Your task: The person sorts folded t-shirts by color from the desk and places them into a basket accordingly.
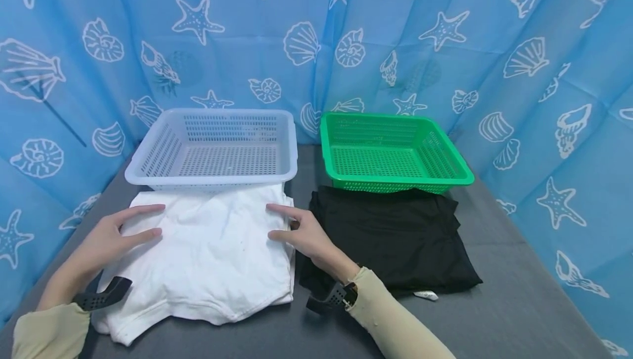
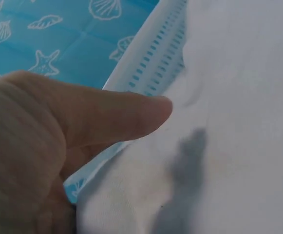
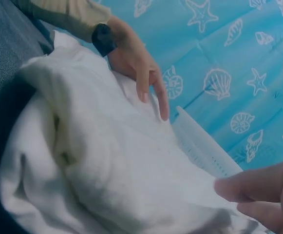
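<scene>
A white folded garment point(image 1: 217, 260), layered at its right side, lies on the grey table in front of the white basket. My left hand point(image 1: 111, 235) is at its left edge, index finger and thumb stretched out over the fabric. In the left wrist view the thumb point(image 2: 126, 114) reaches across the cloth point(image 2: 248, 122), its other fingers mostly hidden. At the right edge, my right hand point(image 1: 306, 232) extends its index finger and thumb over the cloth. Whether the fingertips touch the fabric is hard to tell. The right wrist view shows the garment's loose, rolled layers point(image 3: 39, 161).
The white perforated basket point(image 1: 227, 177) stands behind the garment, a green one point(image 1: 395, 180) to its right. Folded black cloth point(image 1: 390, 238) lies before the green basket, with a small white item point(image 1: 426, 295) at its front edge. A blue shell-patterned curtain point(image 1: 316, 12) surrounds the table.
</scene>
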A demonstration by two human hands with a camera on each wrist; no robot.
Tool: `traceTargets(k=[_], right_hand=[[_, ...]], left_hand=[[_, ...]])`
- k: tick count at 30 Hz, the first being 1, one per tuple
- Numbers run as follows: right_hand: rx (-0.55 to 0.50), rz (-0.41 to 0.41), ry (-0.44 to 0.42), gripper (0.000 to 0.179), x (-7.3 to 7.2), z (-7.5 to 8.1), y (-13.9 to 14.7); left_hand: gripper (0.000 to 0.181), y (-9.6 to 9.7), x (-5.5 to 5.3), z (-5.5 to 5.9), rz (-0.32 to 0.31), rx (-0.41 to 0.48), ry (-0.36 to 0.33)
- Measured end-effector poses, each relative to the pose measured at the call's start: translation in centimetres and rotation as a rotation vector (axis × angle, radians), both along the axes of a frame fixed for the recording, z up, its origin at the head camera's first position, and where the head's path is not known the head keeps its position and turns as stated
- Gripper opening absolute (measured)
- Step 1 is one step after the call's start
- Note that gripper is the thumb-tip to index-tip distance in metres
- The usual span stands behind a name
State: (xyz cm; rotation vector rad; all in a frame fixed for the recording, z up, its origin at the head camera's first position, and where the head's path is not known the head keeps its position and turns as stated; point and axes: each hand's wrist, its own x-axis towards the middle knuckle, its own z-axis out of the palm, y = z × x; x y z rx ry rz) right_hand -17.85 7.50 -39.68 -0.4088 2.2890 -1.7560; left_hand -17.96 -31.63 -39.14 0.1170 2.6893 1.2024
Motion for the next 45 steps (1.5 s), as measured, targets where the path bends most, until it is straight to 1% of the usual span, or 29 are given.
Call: traceTargets(k=[1, 4, 6, 8, 11, 13, 16, 21, 23, 25, 26, 28, 31, 33, 35, 40, 41, 43, 44, 45], right_hand=[[0.002, 0.011, -0.014, 0.053, 0.0, 0.0, 0.0], [0.023, 0.043, -0.044, 0.055, 0.0, -0.3, -0.2], [0.038, 0.057, -0.045, 0.057, 0.0, -0.5, -0.4], [0.056, 0.065, -0.037, 0.058, 0.1, -0.5, -0.6], [0.080, 0.068, 0.011, 0.061, 0.2, -0.5, -0.7], [0.090, 0.070, 0.040, 0.062, 0.2, -0.2, -0.6], [0.074, 0.067, 0.062, 0.062, 0.3, 0.4, -0.2], [0.038, 0.048, 0.070, 0.061, 0.6, 1.6, 0.7], [0.047, 0.036, 0.074, 0.060, 0.7, 1.9, 1.0], [0.083, 0.019, 0.092, 0.058, 0.9, 2.0, 1.2], [0.116, 0.012, 0.112, 0.057, 0.9, 1.9, 1.2], [0.195, 0.004, 0.177, 0.056, 1.1, 1.7, 1.2], [0.315, -0.011, 0.309, 0.056, 1.5, 1.2, 0.8], [0.370, -0.027, 0.389, 0.056, 1.8, 1.1, 0.5], [0.416, -0.048, 0.443, 0.056, 2.1, 1.0, 0.3], [0.563, -0.083, 0.576, 0.056, 2.8, 1.1, -0.1], [0.584, -0.084, 0.607, 0.056, 2.8, 1.1, -0.2], [0.581, -0.069, 0.651, 0.055, 2.6, 1.1, -0.2], [0.557, -0.057, 0.650, 0.055, 2.5, 1.0, -0.1], [0.513, -0.040, 0.632, 0.055, 2.3, 1.0, -0.1]], left_hand=[[0.078, 0.0, 0.0, 0.0, -0.015, 0.002, -0.021], [0.072, -0.1, 0.1, 0.0, -0.061, 0.027, -0.049], [0.067, -0.1, 0.1, 0.0, -0.102, 0.049, -0.044], [0.064, -0.1, 0.1, 0.1, -0.128, 0.050, -0.031], [0.063, -0.2, 0.2, 0.3, -0.156, 0.036, 0.001], [0.064, -0.2, 0.3, 0.4, -0.156, 0.022, 0.018], [0.064, -0.3, 0.4, 0.6, -0.151, 0.020, 0.045], [0.066, -0.1, 0.2, 0.4, -0.138, 0.056, 0.045], [0.066, 0.2, 0.1, 0.3, -0.141, 0.061, 0.036], [0.067, 0.6, 0.0, 0.1, -0.154, 0.042, 0.044], [0.067, 0.7, -0.1, 0.0, -0.158, 0.026, 0.052], [0.069, 1.1, -0.1, 0.0, -0.158, -0.013, 0.072], [0.076, 1.4, -0.1, 0.1, -0.149, -0.046, 0.095], [0.081, 1.7, -0.1, 0.1, -0.136, -0.045, 0.096], [0.084, 1.7, -0.2, 0.2, -0.132, -0.039, 0.090], [0.080, 1.4, -0.2, 0.6, -0.106, -0.038, 0.079], [0.079, 1.4, -0.2, 0.6, -0.098, -0.036, 0.072], [0.076, 1.2, -0.2, 0.7, -0.084, -0.008, 0.080], [0.074, 1.1, -0.2, 0.8, -0.082, 0.011, 0.081], [0.073, 1.0, -0.1, 0.9, -0.078, 0.034, 0.072]])
